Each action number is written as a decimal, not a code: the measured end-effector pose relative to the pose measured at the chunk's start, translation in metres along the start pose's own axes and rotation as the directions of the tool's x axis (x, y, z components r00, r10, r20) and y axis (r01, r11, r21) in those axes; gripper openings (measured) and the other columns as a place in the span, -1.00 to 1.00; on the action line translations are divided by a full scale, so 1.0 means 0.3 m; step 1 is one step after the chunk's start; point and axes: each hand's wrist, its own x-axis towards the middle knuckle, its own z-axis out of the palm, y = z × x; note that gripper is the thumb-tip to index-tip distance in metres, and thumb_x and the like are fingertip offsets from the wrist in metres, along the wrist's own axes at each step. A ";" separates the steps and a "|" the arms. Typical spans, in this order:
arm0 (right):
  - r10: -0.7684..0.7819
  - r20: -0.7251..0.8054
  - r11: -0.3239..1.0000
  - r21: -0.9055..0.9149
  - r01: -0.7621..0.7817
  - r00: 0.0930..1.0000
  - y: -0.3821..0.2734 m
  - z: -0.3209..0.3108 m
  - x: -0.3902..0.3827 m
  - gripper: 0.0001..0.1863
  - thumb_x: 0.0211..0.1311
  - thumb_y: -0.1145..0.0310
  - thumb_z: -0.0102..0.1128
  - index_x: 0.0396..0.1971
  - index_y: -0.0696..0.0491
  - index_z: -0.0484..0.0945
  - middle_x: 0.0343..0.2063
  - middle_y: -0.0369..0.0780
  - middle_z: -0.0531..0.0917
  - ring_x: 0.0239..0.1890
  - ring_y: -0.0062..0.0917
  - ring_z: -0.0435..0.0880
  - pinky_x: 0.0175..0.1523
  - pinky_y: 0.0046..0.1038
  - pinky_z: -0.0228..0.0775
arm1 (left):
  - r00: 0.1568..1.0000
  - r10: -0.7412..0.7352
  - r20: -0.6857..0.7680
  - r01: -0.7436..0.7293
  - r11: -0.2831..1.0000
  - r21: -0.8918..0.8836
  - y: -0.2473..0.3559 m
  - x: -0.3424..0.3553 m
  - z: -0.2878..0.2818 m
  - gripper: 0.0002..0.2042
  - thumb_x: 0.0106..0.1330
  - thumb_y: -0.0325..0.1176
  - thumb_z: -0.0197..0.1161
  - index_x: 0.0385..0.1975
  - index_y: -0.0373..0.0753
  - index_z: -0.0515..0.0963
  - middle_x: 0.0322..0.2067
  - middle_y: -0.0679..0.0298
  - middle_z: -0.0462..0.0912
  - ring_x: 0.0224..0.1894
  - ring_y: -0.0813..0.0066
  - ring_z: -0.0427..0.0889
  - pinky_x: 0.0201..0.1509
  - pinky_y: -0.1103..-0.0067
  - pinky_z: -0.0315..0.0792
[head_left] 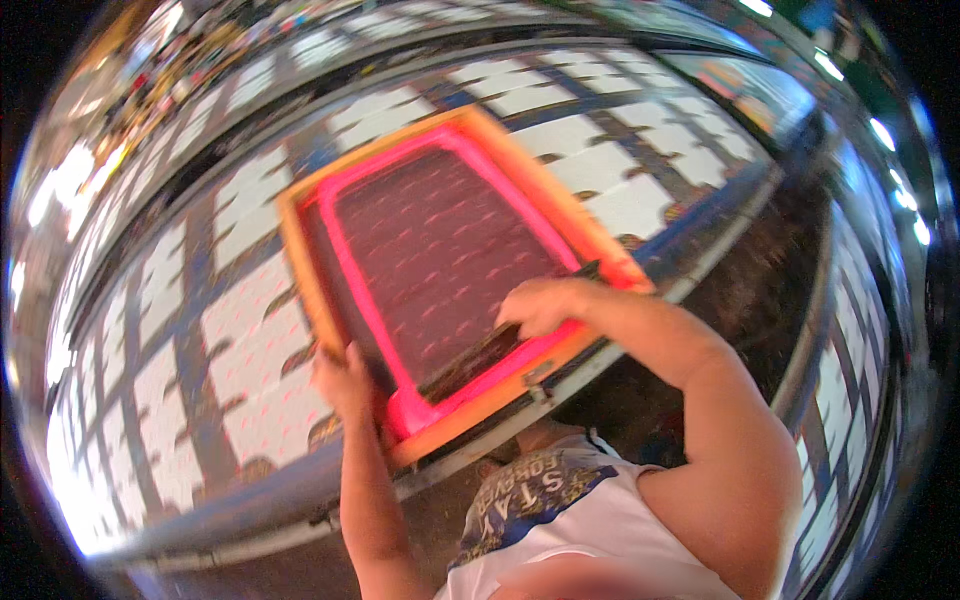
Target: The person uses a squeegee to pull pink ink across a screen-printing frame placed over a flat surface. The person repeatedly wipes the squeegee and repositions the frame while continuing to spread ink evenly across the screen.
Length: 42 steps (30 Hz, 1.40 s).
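A screen-printing frame with orange-toned wooden sides lies tilted over the table in front of me. Bright pink ink borders its dark mesh, which shows rows of small pink marks. My right hand is closed around a long dark squeegee that spans the near end of the mesh. At the frame's near left side, my left hand grips the wooden edge, its fingers partly hidden. Motion blurs the picture somewhat.
White cut fabric pieces lie in rows on the long blue-stained table. Left of the frame, pieces bear small pink marks. A metal rail follows the table's near edge. Another table with white pieces stands at the right.
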 end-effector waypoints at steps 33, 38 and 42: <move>-0.021 -0.574 0.955 -0.255 -0.155 0.818 0.541 -0.669 0.817 -0.54 0.21 0.46 0.30 0.13 -0.06 0.81 -0.03 -0.03 0.85 0.09 0.00 0.83 0.21 0.07 0.68 | 0.988 -0.153 -0.015 0.153 0.973 0.172 0.094 -0.017 -0.023 -0.48 0.56 -0.23 0.42 0.41 -0.36 0.56 0.10 -0.13 0.67 0.20 -0.21 0.65 0.33 0.07 0.55; -0.031 -0.521 0.961 -0.251 -0.119 0.853 0.405 -0.482 0.614 -0.55 0.20 0.47 0.28 0.10 -0.09 0.84 -0.02 -0.04 0.87 0.10 -0.03 0.86 0.22 0.09 0.71 | 0.994 -0.102 -0.041 0.107 0.983 0.146 0.075 -0.018 -0.015 -0.48 0.56 -0.21 0.41 0.41 -0.34 0.58 0.13 -0.17 0.69 0.23 -0.25 0.64 0.36 0.05 0.54; -0.046 -0.546 0.967 -0.234 -0.099 0.836 0.273 -0.283 0.437 -0.63 0.25 0.48 0.32 0.03 -0.09 0.87 -0.08 -0.10 0.85 0.02 -0.06 0.85 0.14 0.01 0.70 | 0.994 -0.098 -0.038 0.102 0.989 0.109 0.058 -0.013 -0.011 -0.46 0.55 -0.19 0.40 0.42 -0.34 0.57 0.17 -0.19 0.69 0.25 -0.28 0.64 0.37 0.04 0.53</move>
